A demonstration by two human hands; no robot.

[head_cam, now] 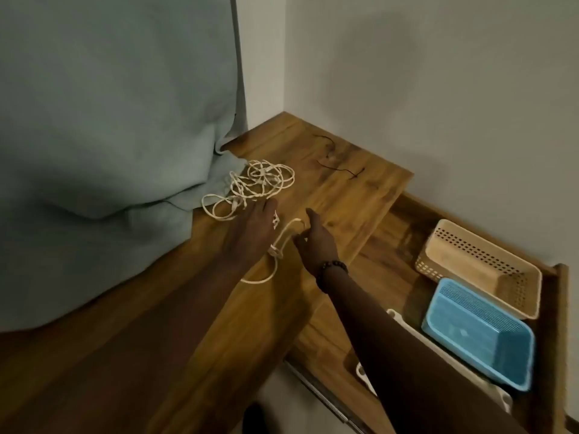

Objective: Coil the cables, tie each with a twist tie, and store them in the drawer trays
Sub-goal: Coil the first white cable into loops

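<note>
- While your two arms reached over the wooden worktop [344,195], your left hand [250,233] lay flat and spread, palm down, on the near edge of the tangled white cable [266,180], not gripping anything as far as I could see.
- Your right hand [316,242] was just beside it, fingers loosely curled with thumb and forefinger right at a loop of the same cable; honestly couldn't tell if you'd actually pinched it or were only touching.
- That cable sat in a messy, uncoiled pile near the back left of the worktop, partly lying on the grey-green fabric [109,136] that draped down onto the surface, with one strand trailing toward you between your hands and curling under your left wrist.
- Two thin dark twist ties [341,170] lay on the bare wood further back, well apart from the cable pile.
- On your right the drawer [391,245] stood open, lower than the worktop.
- Inside it were a beige perforated tray [479,270] at the far end, a blue tray [479,333] just beside it nearer to you, and a white tray [488,393] mostly hidden behind your right forearm.
- You had a dark beaded bracelet [332,269] on your right wrist.
</note>
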